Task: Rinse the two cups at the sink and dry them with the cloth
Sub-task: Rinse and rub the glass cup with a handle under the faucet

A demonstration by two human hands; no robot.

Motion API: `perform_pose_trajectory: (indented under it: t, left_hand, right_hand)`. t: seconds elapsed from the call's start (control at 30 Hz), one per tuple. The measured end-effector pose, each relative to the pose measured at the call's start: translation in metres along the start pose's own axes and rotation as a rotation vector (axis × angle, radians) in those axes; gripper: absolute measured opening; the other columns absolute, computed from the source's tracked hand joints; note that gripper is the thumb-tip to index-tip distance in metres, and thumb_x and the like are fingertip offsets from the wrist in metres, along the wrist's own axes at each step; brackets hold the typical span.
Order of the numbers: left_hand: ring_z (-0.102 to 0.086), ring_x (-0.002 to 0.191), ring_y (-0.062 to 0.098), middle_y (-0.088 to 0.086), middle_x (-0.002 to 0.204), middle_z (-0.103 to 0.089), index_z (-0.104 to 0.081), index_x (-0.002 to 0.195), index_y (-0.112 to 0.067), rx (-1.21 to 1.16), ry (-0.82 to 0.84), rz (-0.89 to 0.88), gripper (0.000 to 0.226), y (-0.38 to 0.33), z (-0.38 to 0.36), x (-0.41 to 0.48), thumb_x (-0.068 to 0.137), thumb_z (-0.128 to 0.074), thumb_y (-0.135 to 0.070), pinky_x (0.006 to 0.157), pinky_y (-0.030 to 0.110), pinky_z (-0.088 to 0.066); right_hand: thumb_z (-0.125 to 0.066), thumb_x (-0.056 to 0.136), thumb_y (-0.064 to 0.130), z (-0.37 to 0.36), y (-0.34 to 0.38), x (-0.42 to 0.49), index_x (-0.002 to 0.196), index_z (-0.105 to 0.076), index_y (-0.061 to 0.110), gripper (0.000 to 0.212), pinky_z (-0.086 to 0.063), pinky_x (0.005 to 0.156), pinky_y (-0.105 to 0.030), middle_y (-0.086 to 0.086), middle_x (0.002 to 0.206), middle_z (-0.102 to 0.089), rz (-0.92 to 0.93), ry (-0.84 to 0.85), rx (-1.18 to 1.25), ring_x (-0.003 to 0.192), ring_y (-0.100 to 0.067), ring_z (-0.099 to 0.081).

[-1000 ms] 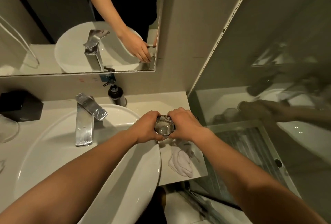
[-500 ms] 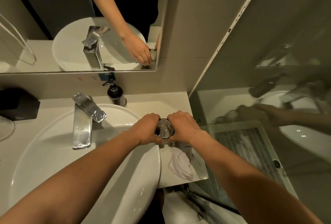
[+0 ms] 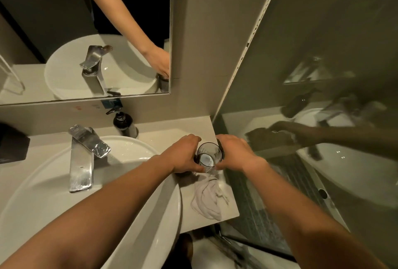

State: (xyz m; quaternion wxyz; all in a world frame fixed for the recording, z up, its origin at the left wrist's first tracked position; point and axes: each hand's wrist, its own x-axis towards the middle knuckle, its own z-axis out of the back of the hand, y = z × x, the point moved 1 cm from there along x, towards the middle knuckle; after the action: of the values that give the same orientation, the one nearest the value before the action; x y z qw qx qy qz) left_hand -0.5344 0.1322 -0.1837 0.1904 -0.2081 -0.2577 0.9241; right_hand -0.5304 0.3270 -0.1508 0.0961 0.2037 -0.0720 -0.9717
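Your left hand and right hand both wrap fingers round one glass cup, mouth up, over the counter right of the sink. Cloth lies crumpled just below it.

Cup now upright, seemingly set down.
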Motion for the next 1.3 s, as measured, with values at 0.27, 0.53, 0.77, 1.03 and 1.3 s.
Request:
perform_pose_trajectory:
  t: [0.27, 0.53, 0.77, 1.03, 1.3]
  left_hand:
    - [-0.058, 0.11, 0.025, 0.006, 0.125, -0.061, -0.056, 0.13, -0.016, 0.035, -0.003, 0.018, 0.088, -0.011, -0.022, 0.025, 0.063, -0.09, -0.06, 0.094, 0.041, -0.053]
    - [-0.062, 0.105, 0.022, 0.004, 0.12, -0.063, -0.059, 0.131, -0.02, -0.037, -0.024, -0.022, 0.083, -0.021, -0.004, 0.024, 0.062, -0.094, -0.05, 0.091, 0.038, -0.055]
    - [-0.063, 0.111, 0.022, 0.004, 0.124, -0.065, -0.058, 0.133, -0.015, -0.082, -0.172, -0.036, 0.083, -0.04, 0.06, -0.027, 0.066, -0.093, -0.047, 0.095, 0.037, -0.054]
    - [-0.058, 0.107, 0.018, 0.0, 0.122, -0.059, -0.055, 0.13, -0.016, -0.141, -0.327, 0.136, 0.084, -0.015, 0.068, -0.144, 0.064, -0.091, -0.054, 0.093, 0.038, -0.052]
    - [-0.06, 0.103, 0.007, -0.012, 0.117, -0.058, -0.052, 0.131, -0.027, -0.314, -0.404, 0.376, 0.087, 0.034, 0.006, -0.234, 0.059, -0.092, -0.056, 0.088, 0.028, -0.054]
  right_hand:
    - [-0.091, 0.063, 0.045, -0.022, -0.006, 0.003, 0.138, -0.051, 0.024, 0.087, -0.048, 0.103, -0.043, -0.002, 0.131, -0.065, -0.043, -0.003, 0.104, 0.121, -0.026, -0.061]
    - [-0.093, 0.059, 0.05, -0.011, -0.009, -0.004, 0.129, -0.055, 0.027, 0.083, -0.053, 0.094, -0.043, 0.001, 0.116, -0.069, -0.073, -0.079, 0.199, 0.107, -0.024, -0.065]
    - [-0.094, 0.059, 0.049, 0.062, 0.027, -0.024, 0.134, -0.055, 0.023, 0.088, -0.047, 0.101, -0.043, 0.002, 0.123, -0.067, 0.063, -0.132, 0.074, 0.116, -0.024, -0.06]
    - [-0.09, 0.058, 0.057, 0.061, 0.11, -0.048, 0.141, -0.052, 0.022, 0.097, -0.047, 0.097, -0.037, 0.004, 0.129, -0.066, 0.384, -0.057, 0.009, 0.118, -0.021, -0.059]
    - [-0.089, 0.06, 0.054, -0.003, 0.184, -0.052, 0.134, -0.055, 0.027, 0.086, -0.044, 0.086, -0.033, 0.006, 0.123, -0.066, 0.628, 0.146, -0.094, 0.112, -0.02, -0.061]
